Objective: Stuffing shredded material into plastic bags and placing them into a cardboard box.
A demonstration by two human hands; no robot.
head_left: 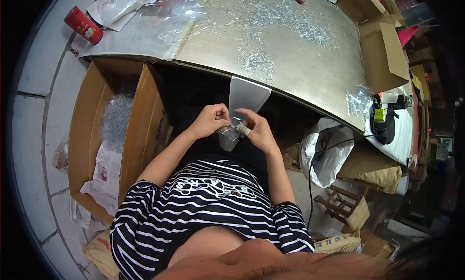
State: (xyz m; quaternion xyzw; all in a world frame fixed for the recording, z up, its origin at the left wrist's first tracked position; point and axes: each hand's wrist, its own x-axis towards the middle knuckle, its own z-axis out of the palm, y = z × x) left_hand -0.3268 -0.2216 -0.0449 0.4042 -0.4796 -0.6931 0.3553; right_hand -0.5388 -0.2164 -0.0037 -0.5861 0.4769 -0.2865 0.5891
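Note:
A small clear plastic bag [228,140] hangs in front of my body, below the table edge. My left hand [211,121] pinches its upper left side between thumb and fingers. On the other side, my right hand [259,131] is closed at the bag's top, with a pale wrap on one finger. The bag's contents are hard to make out. Just beyond my hands, a grey-white sheet [248,95] slopes down from the table edge. Many small, thin metal pieces [310,25] lie scattered across the metal tabletop [208,49].
At my left stands an open cardboard box [131,149] holding filled clear bags [115,122] and papers. A red can [83,25] is on the table's far left. To the right are an open carton [382,57], a white sack [327,151] and a wooden stool [344,207].

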